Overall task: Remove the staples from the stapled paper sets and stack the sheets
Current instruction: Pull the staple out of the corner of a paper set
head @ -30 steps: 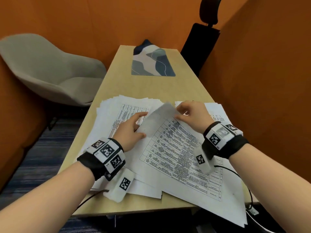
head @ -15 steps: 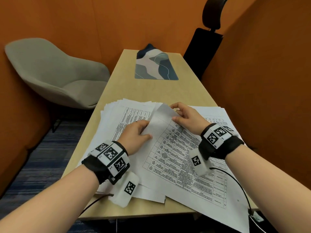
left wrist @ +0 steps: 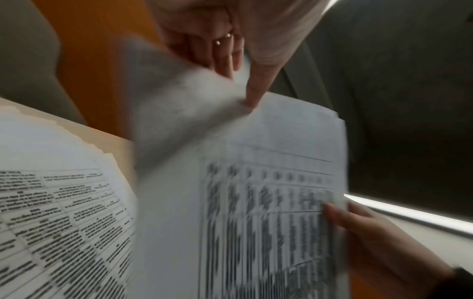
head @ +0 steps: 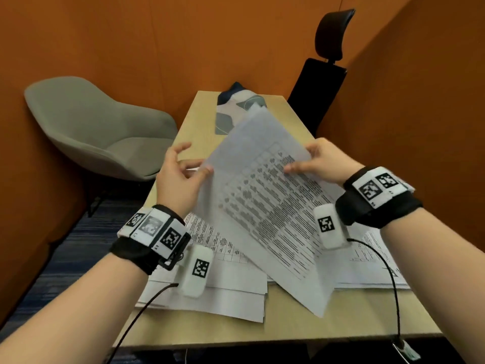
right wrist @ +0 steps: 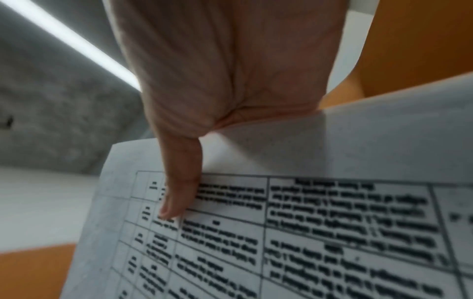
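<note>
Both hands hold a printed paper set (head: pixel 265 206) up off the tabletop (head: pixel 301 321), tilted, its far corner lifted toward the wall. The left hand (head: pixel 178 179) pinches the set's left edge, thumb on the front and fingers (left wrist: pixel 225 58) behind; the right hand (head: pixel 322 164) clamps the upper right edge, thumb laid across the printed table, fingers hidden behind the sheet. In the left wrist view a top sheet curls away from the one beneath, near the left thumb. Below and nearer than the fingers, more printed sheets (head: pixel 210 292) lie spread on the tabletop, overlapping untidily. Beyond the fingers lies a patterned mat (head: pixel 225 119), partly hidden by the raised paper. A grey shell chair (head: pixel 91 127) stands left of them, a black office chair (head: pixel 320 82) beyond on the right, orange walls behind. The print is a ruled table, too blurred to read. Both wristbands carry black-and-white square markers.
</note>
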A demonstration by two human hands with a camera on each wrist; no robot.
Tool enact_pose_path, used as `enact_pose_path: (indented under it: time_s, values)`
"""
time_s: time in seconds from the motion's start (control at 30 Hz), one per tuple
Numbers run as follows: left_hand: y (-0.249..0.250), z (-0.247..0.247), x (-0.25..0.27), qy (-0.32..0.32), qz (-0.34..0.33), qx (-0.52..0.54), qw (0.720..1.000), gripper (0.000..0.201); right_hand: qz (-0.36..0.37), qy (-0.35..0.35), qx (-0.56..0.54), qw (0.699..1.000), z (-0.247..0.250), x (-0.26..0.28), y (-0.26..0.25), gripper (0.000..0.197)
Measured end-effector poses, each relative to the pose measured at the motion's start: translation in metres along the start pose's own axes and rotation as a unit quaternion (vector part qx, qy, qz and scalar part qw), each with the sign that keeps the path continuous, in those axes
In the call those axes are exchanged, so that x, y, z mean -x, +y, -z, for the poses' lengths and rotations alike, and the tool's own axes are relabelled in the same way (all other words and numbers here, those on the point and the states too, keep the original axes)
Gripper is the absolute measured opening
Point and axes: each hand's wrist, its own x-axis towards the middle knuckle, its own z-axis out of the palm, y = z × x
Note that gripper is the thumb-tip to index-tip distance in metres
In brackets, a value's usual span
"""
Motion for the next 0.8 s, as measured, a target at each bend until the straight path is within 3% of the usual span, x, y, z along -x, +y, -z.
enact_pose_path:
  time_s: [0.07, 0.17, 0.27, 0.37, 0.53, 0.67, 0.8]
  values:
    - [0.003, 0.007, -0.009, 0.068, 0.029, 0.034, 0.997, 0.051, 0.051, 0.041, -0.061, 0.996, 0.015, 0.002, -0.020, 0.012]
    - [0.016, 0.004, -0.015, 0.039, 0.085, 0.137, 0.986, 0.055, 0.103, 0.087, -0.140, 0.981, 0.023, 0.002, -0.035, 0.021]
    - [0.038, -0.004, -0.020, -0.030, 0.019, 0.133, 0.990, 0.039, 0.116, 0.112, -0.226, 0.961, 0.014, -0.001, -0.042, 0.019]
    - [0.061, -0.007, -0.033, -0.004, -0.060, 0.106, 0.993, 0.023, 0.124, 0.144, -0.291, 0.938, 0.004, -0.005, -0.045, 0.008]
    - [0.081, 0.002, -0.050, -0.001, -0.103, 0.113, 0.988, 0.018, 0.132, 0.151, -0.378, 0.904, -0.010, -0.007, -0.042, 0.047]
    - [0.066, 0.006, -0.045, -0.012, -0.058, 0.062, 0.996, 0.018, 0.106, 0.127, -0.368, 0.915, -0.026, -0.009, -0.034, 0.077]
    - [0.063, 0.011, -0.044, -0.005, -0.071, 0.047, 0.996, 0.024, 0.110, 0.109, -0.331, 0.931, -0.029, -0.009, -0.049, 0.091]
